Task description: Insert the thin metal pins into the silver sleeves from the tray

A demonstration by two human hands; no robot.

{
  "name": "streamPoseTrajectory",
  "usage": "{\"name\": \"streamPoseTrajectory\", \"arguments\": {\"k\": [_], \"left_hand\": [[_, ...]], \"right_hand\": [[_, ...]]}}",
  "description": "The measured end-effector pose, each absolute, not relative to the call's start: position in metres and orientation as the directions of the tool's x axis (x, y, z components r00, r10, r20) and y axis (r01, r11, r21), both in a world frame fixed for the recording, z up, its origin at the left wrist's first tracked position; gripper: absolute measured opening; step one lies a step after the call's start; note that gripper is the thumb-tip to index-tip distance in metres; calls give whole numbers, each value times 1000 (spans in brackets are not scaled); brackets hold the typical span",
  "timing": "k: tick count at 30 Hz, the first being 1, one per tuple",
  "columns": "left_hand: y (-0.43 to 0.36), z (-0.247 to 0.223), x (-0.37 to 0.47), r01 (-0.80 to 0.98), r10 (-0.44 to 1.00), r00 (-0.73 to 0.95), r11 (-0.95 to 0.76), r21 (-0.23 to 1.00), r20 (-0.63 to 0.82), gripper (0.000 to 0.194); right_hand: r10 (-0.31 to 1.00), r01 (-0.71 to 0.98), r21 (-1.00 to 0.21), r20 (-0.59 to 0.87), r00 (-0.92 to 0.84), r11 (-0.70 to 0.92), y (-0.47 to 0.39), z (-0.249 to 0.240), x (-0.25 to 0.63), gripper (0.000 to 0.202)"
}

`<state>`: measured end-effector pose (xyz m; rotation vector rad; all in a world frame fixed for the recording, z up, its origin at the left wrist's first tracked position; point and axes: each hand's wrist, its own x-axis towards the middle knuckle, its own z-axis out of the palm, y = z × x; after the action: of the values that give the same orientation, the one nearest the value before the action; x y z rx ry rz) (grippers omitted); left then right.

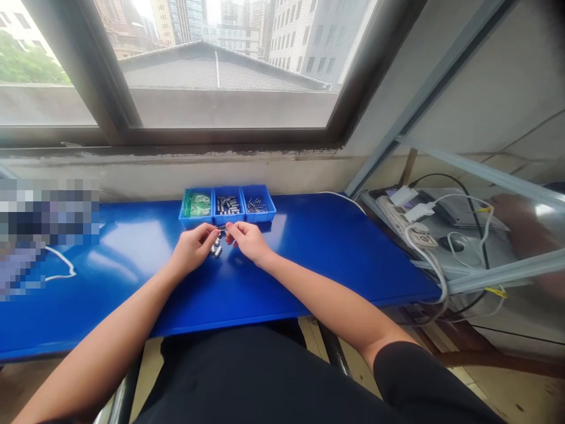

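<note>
My left hand (195,244) and my right hand (248,240) meet just in front of three joined blue bins. Each is closed in a pinch, thumb against fingers. Between the fingertips is a small, thin metallic piece (223,229), too small to name, which both hands seem to grip. Below them, several short silvery-grey cylinders (217,251) lie on the blue tabletop. The left bin (189,222) holds a green plastic bag (196,204) with pale pieces. More short grey cylinders (228,205) fill the middle bin. Thin dark metal pins or screws (256,205) lie in the right bin.
A window (229,65) rises behind the blue table (335,253). To the right, a metal frame (397,141) stands beside a power strip (406,221) with white cables. A white cable (62,259) lies at the left, beside a pixelated area.
</note>
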<state>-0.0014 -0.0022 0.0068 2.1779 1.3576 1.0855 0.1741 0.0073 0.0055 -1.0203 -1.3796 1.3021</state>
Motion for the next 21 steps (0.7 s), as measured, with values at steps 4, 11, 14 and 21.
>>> {"name": "streamPoseTrajectory", "arguments": {"k": [4, 11, 14, 21], "left_hand": [[-2, 7, -2, 601, 878, 235, -469, 647, 418, 28], [-3, 9, -1, 631, 898, 219, -428, 647, 381, 25], [-3, 9, -1, 632, 896, 221, -433, 643, 386, 25], [-3, 9, -1, 635, 895, 222, -433, 640, 386, 24]], "right_hand": [[974, -49, -995, 99, -202, 91, 7, 4, 174, 36], [973, -69, -992, 121, -199, 109, 9, 2, 174, 23], [975, -87, -990, 124, -186, 110, 9, 2, 173, 22], [982, -291, -955, 1, -190, -56, 10, 7, 174, 25]]}}
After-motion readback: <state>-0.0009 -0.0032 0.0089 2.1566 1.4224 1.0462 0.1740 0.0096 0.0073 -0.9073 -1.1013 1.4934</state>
